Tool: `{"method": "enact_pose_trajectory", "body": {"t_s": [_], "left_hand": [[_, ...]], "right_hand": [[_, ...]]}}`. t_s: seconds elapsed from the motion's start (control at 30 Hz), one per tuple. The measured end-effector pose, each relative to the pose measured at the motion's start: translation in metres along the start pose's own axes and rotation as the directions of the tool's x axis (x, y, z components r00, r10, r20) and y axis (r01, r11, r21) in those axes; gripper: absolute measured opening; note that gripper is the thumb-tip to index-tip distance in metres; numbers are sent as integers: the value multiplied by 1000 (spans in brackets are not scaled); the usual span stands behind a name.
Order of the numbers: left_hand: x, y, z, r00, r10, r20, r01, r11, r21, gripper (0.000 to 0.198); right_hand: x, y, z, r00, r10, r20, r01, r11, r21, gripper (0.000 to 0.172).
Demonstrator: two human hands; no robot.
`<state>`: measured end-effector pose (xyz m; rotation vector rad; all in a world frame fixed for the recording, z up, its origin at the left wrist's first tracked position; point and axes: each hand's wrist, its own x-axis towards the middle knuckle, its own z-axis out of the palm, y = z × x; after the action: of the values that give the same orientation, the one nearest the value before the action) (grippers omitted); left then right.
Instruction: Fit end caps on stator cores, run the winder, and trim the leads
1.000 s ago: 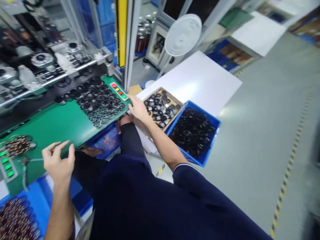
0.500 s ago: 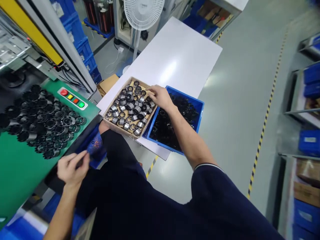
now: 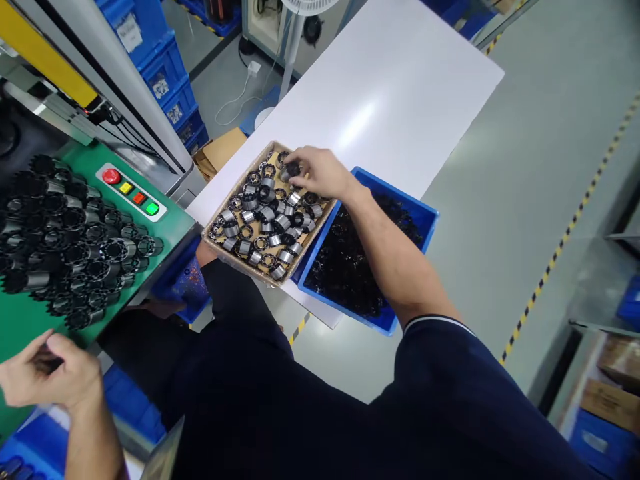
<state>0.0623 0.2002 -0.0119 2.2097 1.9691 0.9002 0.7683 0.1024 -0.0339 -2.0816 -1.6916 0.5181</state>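
Slotted metal rings (image 3: pixel 265 213): scattered across the cardboard tray (image 3: pixel 236 189)
Right hand (image 3: pixel 320 172): fingers pinching a dark ring (image 3: pixel 291 170) near the tray's far edge
Left hand (image 3: pixel 53 373): fingers curled on a small dark piece (image 3: pixel 47 360), over the green belt (image 3: pixel 20 333)
Blue crate (image 3: pixel 397 195): heaped with black parts (image 3: pixel 350 267), just beside the tray

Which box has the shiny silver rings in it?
The shallow cardboard tray under the right hand: its rings show silver metal. The blue crate beside it holds only a heap of black pieces.
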Motion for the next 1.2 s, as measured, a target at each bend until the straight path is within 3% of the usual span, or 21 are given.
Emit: {"method": "enact_pose_trajectory", "body": {"t_s": [0.07, 0.1, 0.2, 0.4, 0.53, 0.67, 0.9, 1.2], "left_hand": [[-2, -8, 4, 980, 22, -196, -10, 998, 58, 40], [-3, -13, 5, 972, 38, -230, -20, 996, 81, 38], [-5, -24, 9, 978, 70, -197, -45, 991, 130, 32], [-6, -31, 13, 978, 78, -192, -51, 989, 142, 8], [-6, -32, 15, 977, 77, -197, -46, 986, 158, 12], [-5, -33, 17, 979, 70, -190, -42, 989, 145, 17], [-7, -40, 15, 992, 55, -110, -33, 980, 194, 17], [-11, -42, 17, 995, -4, -105, 30, 970, 240, 26]], "right_hand": [[-7, 13, -9, 993, 89, -71, -92, 995, -39, 63], [-10, 19, -12, 988, 129, -81, -135, 988, -72, 61], [-12, 32, -12, 983, 185, -13, -184, 965, -188, 56], [-4, 32, -4, 977, 201, 77, -177, 953, -244, 67], [0, 30, -14, 968, 198, 152, -160, 960, -230, 62], [22, 31, -18, 979, 185, 90, -159, 958, -240, 59], [69, 34, 5, 962, 210, 173, -134, 920, -369, 56], [50, 35, 11, 962, 222, 160, -150, 916, -371, 46]]}}
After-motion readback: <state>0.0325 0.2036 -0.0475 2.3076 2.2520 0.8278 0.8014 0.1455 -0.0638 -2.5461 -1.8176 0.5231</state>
